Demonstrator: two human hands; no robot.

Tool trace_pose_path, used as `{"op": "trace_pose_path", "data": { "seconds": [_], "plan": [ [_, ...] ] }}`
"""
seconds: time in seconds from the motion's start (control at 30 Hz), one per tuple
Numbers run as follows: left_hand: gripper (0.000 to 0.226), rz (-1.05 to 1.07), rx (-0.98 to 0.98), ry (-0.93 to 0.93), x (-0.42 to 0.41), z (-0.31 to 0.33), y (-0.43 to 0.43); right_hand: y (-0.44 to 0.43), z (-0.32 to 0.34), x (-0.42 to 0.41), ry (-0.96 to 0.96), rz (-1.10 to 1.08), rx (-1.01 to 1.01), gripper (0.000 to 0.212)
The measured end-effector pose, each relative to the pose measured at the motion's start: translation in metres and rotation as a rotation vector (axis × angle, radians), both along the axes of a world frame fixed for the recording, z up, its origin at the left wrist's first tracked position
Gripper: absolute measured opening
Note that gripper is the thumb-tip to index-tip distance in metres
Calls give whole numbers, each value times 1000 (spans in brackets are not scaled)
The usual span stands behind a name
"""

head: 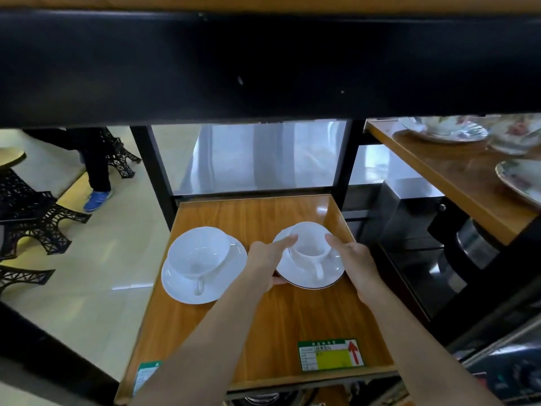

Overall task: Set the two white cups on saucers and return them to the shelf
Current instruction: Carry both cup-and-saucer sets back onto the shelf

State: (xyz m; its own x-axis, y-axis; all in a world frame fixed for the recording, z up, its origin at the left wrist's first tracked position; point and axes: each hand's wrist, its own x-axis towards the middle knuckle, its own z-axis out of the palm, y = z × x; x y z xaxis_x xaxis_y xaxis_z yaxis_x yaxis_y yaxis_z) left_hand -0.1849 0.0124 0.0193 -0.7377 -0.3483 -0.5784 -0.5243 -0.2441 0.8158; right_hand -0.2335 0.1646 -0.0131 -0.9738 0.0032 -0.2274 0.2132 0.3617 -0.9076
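Left cup (199, 253): we see it upright on its saucer (231, 259), handle toward us, on the shelf (263, 332)
Left hand (265, 260): our arm reaches forward; thumb on the right cup's rim, fingers under the right saucer's edge, pinching it
Right cup (310, 244): on its saucer (330, 276), between our hands
Right hand (355, 259): fingers together, touching the cup's right side
Label (329, 354): near the shelf's front edge

Glossy beige floor (123, 259) beneath black lattice table legs (35, 221).
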Motion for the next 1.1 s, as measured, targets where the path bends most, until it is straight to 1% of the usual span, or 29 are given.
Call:
{"op": "trace_pose_path", "data": {
  "seconds": [0.23, 0.37, 0.4, 0.47, 0.53, 0.57, 0.63, 0.7, 0.73, 0.83, 0.87, 1.0, 1.1],
  "plan": [
    [73, -27, -41, 0, -2, -1, 0, 2, 3, -3, -32, 34, 1, 64],
    [74, -44, -117, -7, -3, -2, -1, 2, 7, 0, -8, 55, 44, 63],
    [74, -58, -165, -8, -3, -3, -1, 3, 10, 2, 26, 49, 57, 60],
    [72, -93, -340, 23, -1, -5, 1, 5, 14, 6, 134, 26, 62, 58],
    [65, -86, -538, 120, 4, -8, 2, 9, 18, 11, 208, 32, 16, 55],
    [61, -66, -584, 185, 7, -8, 4, 10, 20, 14, 222, 50, -18, 53],
    [51, -44, -599, 304, 13, -10, 7, 10, 20, 19, 201, 88, -70, 52],
    [45, -61, -585, 363, 16, -14, 10, 9, 20, 24, 159, 121, -113, 53],
    [44, -63, -571, 377, 16, -16, 11, 9, 20, 25, 147, 140, -132, 50],
    [42, -66, -532, 407, 16, -21, 14, 9, 18, 28, 129, 188, -164, 29],
    [43, -69, -527, 410, 16, -23, 15, 9, 18, 29, 134, 195, -170, 28],
    [43, -69, -521, 405, 14, -25, 16, 9, 15, 31, 145, 185, -190, 34],
    [44, -71, -505, 400, 13, -26, 17, 10, 12, 30, 141, 188, -193, 18]
  ]
}}
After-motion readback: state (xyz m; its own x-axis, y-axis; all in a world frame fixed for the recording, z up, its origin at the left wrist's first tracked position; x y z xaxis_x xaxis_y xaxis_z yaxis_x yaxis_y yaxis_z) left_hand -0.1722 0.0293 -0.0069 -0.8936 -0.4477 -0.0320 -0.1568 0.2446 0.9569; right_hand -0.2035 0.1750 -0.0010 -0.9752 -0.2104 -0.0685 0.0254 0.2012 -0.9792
